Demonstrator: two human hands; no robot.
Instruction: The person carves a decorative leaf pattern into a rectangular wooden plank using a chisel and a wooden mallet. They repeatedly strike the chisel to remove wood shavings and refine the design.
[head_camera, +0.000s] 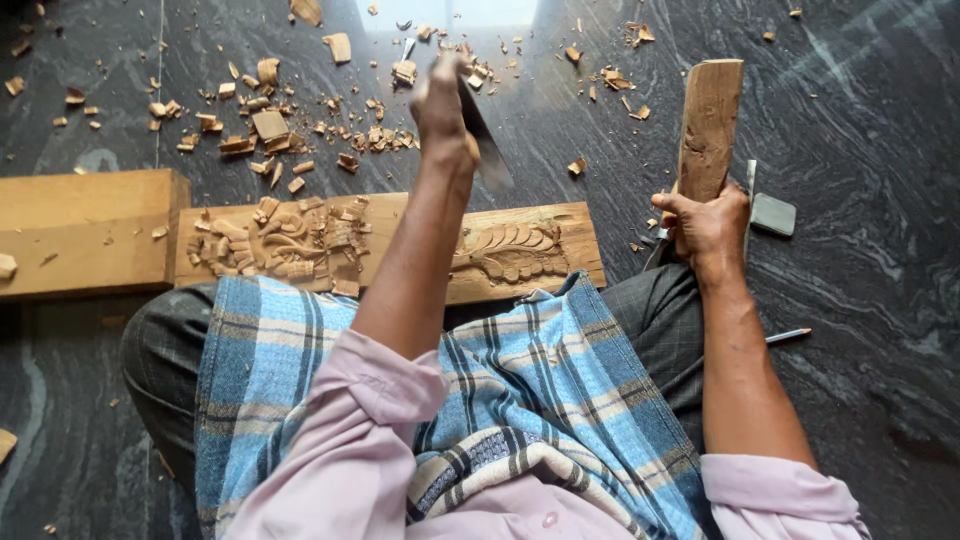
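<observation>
Holds a flat metal chisel (487, 147) in the left hand (441, 100), fingers closed tight round the handle, blade pointing down and lifted above the work. Grips with the right hand (708, 226) the lower end of a wooden mallet (710, 123), fully closed, the mallet standing upright beside the knee, well apart from the chisel.

Seems to be a pause between cuts in relief carving: neither tool touching the carved panel (520, 247). Lies on the dark stone floor (880, 120) just in front of the lap, this panel, with leaf shapes cut at its right part and loose pieces heaped on its left part. For a next cut, probably needs the edge set on the pattern first, then the mallet brought over the handle.

Further out: a blue checked cloth (560, 380) over the legs, a plain wood block (85, 232) touching the panel's left end, wood chips (270, 125) scattered beyond, a small grey stone (774, 214) and a pencil (788, 335) near the right hand.

No package, label or sign to see.
</observation>
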